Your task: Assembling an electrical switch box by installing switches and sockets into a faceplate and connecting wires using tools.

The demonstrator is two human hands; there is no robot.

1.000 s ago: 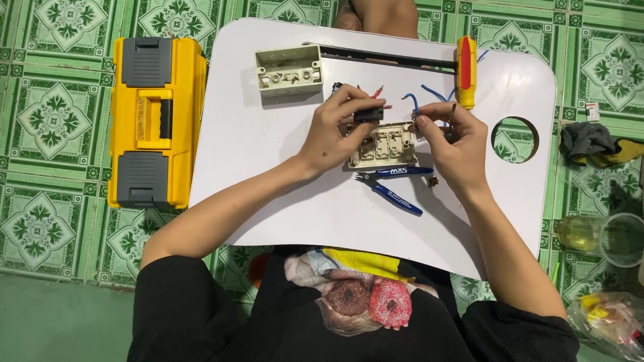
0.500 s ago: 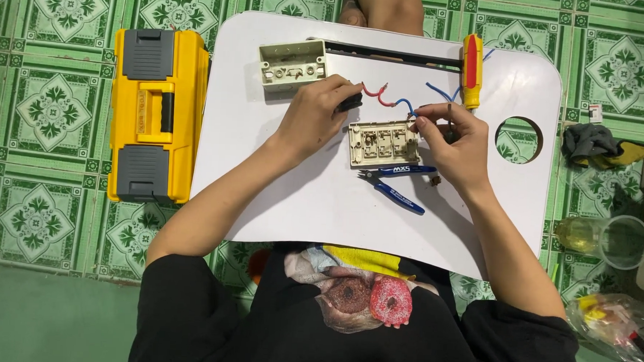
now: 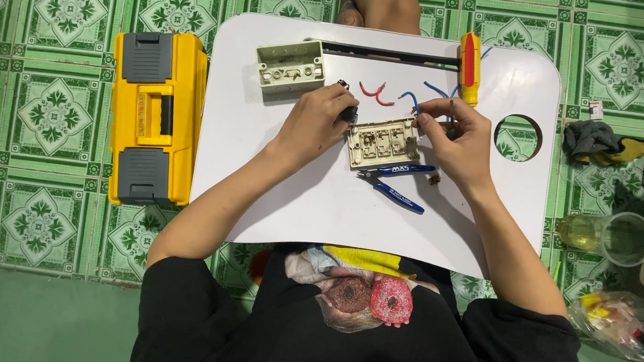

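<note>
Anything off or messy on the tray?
Nothing damaged or spilled. Cut red wire bits lie loose on the white lap tray, and the beige switch plate sits face down, detached from its beige back box.

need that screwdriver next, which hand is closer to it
Right. The right hand sits just below the screwdriver. The left hand is farther off, across the switch plate.
</note>
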